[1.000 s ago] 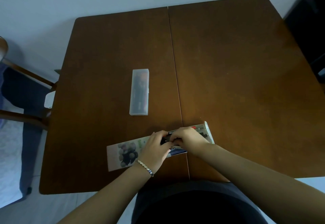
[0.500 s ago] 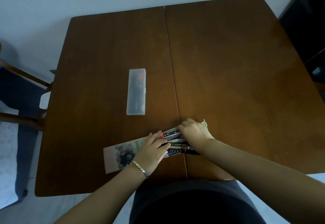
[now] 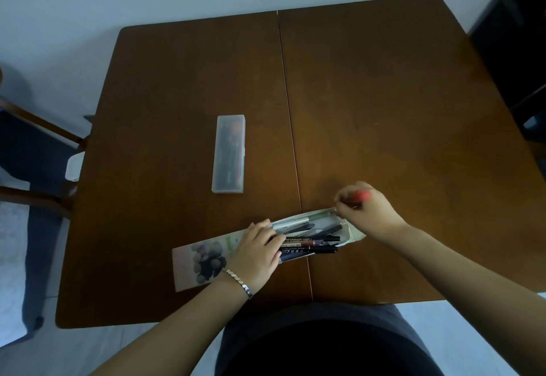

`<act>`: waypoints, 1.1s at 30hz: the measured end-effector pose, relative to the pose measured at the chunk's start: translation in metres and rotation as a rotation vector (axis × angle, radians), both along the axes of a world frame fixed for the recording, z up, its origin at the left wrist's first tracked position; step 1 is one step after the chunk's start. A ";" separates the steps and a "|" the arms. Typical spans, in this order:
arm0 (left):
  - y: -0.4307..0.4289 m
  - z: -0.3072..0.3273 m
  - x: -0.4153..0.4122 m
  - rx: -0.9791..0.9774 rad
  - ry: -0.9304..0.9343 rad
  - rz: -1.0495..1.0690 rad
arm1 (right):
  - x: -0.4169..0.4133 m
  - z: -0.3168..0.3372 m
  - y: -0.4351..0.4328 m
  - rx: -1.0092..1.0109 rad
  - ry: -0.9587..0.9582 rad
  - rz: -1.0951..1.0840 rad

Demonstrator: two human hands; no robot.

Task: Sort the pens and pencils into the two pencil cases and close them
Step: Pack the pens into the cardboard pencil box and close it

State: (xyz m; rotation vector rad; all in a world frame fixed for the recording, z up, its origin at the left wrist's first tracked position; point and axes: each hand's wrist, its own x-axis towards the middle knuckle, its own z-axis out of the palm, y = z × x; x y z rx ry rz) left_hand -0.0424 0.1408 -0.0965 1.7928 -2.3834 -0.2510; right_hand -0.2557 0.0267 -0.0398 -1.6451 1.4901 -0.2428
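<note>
A chair (image 3: 35, 127) stands off the nine o'clock edge of the bench (image 3: 384, 95). A closed clear pencil case (image 3: 229, 154) lies toward ten o'clock. At six o'clock the printed pencil case (image 3: 201, 260) lies open with pens (image 3: 313, 241) inside. The left hand (image 3: 257, 253) rests there, fingers straight, pressing the pens. At its three o'clock end the right hand (image 3: 366, 213) has its fingers curled round a blurred red pen (image 3: 362, 196).

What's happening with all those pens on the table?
A person is sorting pens at the brown table. The left hand presses down on the printed pencil case, which lies open with the pens showing inside. The right hand, at that case's right end, grips a red thing, too blurred to name. Farther back lies a clear pencil case, which looks shut.
</note>
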 end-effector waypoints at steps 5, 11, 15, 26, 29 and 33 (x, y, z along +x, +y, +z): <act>-0.001 0.000 -0.003 0.028 -0.024 0.013 | 0.004 0.005 0.008 0.333 -0.557 -0.366; -0.004 0.002 -0.001 0.051 -0.026 0.008 | 0.005 0.004 0.007 0.312 -0.672 -0.486; -0.003 0.003 -0.001 0.060 -0.013 0.012 | 0.004 0.001 0.010 0.216 -0.582 -0.437; -0.001 0.010 -0.002 0.134 0.022 0.052 | 0.039 -0.030 0.038 0.313 -0.331 -0.272; -0.001 0.011 0.000 0.146 0.025 0.043 | 0.051 -0.035 0.041 0.131 -0.054 0.024; -0.001 0.014 -0.002 0.183 0.009 0.039 | 0.066 -0.037 0.039 -0.134 0.123 0.346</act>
